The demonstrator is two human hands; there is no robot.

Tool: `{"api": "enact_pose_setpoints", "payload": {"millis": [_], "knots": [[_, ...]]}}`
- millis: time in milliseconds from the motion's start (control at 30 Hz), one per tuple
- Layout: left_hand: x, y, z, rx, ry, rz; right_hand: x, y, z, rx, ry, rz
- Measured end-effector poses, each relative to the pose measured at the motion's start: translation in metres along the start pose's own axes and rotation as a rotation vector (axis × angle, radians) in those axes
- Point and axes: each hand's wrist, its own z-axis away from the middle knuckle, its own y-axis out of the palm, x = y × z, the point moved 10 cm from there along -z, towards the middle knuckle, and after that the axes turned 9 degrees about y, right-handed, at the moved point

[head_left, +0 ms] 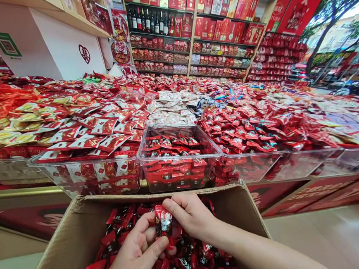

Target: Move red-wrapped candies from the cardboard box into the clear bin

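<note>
1. Both hands are meeting on one red wrapped sweet (163, 224); the left hand (141, 247) is gripping its lower end from 7 o'clock, the right hand (193, 216) is pinching its top end from about 2 o'clock.
2. The sweet is sitting over the open cardboard box (58, 237), above a heap of similar sweets (184, 263).
3. Clear plastic bin (179, 157) is standing at 12 o'clock just past the box, holding red sweets too.
4. Risk: wrapper could be tearing if the two grips start pulling opposite ways on its thin ends.
5. Risk: a loosening pinch on slick film would be dropping the sweet into the heap, hard to pick out among lookalikes.
6. Risk: the box's far wall is standing close to the bin; a forward shove could be knocking it.
7. Text: the held wrapper is showing white characters, likely 黑糖, but print is small and partly covered, so not certain.
8. White panel at 11 o'clock is carrying a heart-shaped 囍 emblem (84, 54); green-framed QR placard (6, 45) is showing at 10.
9. Wine bottles (149, 22) are lining a shelf just short of 12; labels unreadable.
</note>
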Motion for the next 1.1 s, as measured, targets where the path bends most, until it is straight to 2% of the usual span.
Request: {"api": "enact_pose_setpoints", "payload": {"millis": [133, 400, 533, 733, 900, 1100], "knots": [[-0.004, -0.008, 0.001, -0.078, 0.051, -0.001, -0.008, 0.003, -0.001, 0.046, 0.091, -0.195], [0.002, -0.013, 0.005, -0.071, 0.006, -0.047, -0.004, -0.006, 0.002, -0.038, 0.046, -0.179], [0.001, -0.015, 0.005, -0.090, 0.007, -0.007, 0.002, 0.003, 0.005, 0.046, -0.006, -0.277], [-0.002, -0.012, 0.007, -0.087, -0.001, 0.008, 0.001, 0.002, 0.005, 0.059, 0.045, -0.346], [-0.002, -0.013, 0.008, -0.103, 0.004, 0.019, -0.007, 0.010, 0.004, 0.149, 0.101, -0.468], [0.001, -0.017, 0.007, -0.122, 0.008, -0.008, -0.012, 0.013, 0.001, 0.164, 0.130, -0.505]]}}
